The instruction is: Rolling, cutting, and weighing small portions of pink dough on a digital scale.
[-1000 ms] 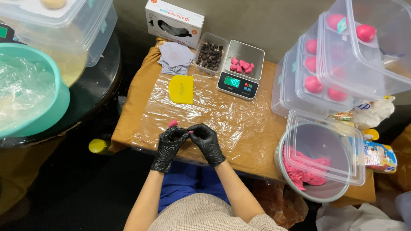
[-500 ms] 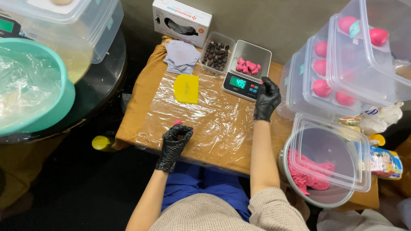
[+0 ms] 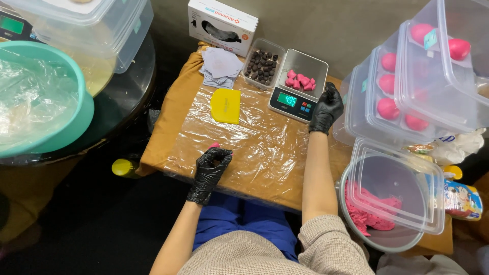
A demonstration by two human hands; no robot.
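Both my hands wear black gloves. My left hand [image 3: 212, 165] is curled around a small pink dough piece [image 3: 213, 146] near the front left of the plastic-wrapped table [image 3: 265, 147]. My right hand [image 3: 326, 107] reaches out to the right side of a digital kitchen scale [image 3: 298, 86], beside its metal tray, which carries several pink dough pieces [image 3: 300, 81]. Whether this hand pinches anything is hidden. A yellow plastic scraper [image 3: 226, 106] lies on the wrap between the hands.
A tub of dark round fillings [image 3: 262, 64], grey paper squares [image 3: 220, 66] and a glove box [image 3: 222, 20] line the back. Stacked clear containers with pink balls [image 3: 407, 86] stand right, above a bowl of pink dough [image 3: 379, 214]. A teal bowl [image 3: 38, 97] sits left.
My hands were together at the table's front; my right hand has since moved out to the scale's right side. My left hand has stayed in place with the pink piece.
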